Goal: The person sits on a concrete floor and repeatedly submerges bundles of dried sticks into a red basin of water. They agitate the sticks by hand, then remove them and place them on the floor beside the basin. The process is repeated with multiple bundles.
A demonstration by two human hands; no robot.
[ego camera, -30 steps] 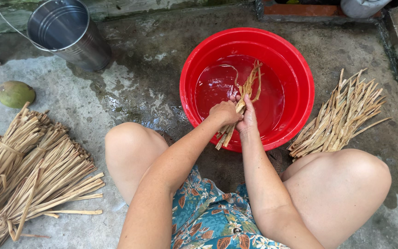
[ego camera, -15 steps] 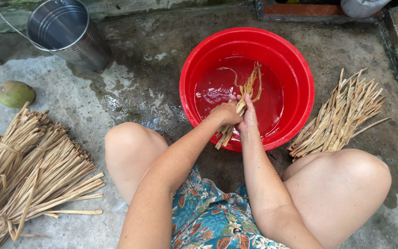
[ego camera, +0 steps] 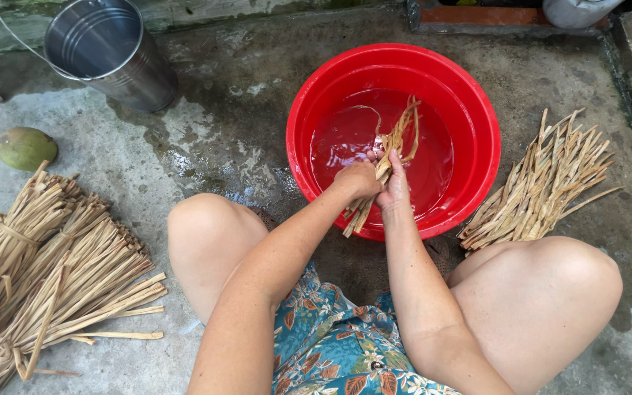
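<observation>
Over the red basin (ego camera: 477, 132), both hands (ego camera: 374, 183) grip straw strips (ego camera: 389, 157), tips pointing away.

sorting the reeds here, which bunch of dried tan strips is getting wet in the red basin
The small bunch of dried tan strips gripped by both hands, its tips in the round red plastic basin; the piles left and right lie on the concrete.

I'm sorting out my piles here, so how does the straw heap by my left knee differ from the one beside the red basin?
The left heap is larger and partly tied into bundles with strips; the right heap is smaller and lies loose, fanned out. The left heap sits apart from the red basin, near a green fruit; the right heap lies close beside the basin's rim. Both are tan dried strips lying on the wet concrete floor.
</observation>
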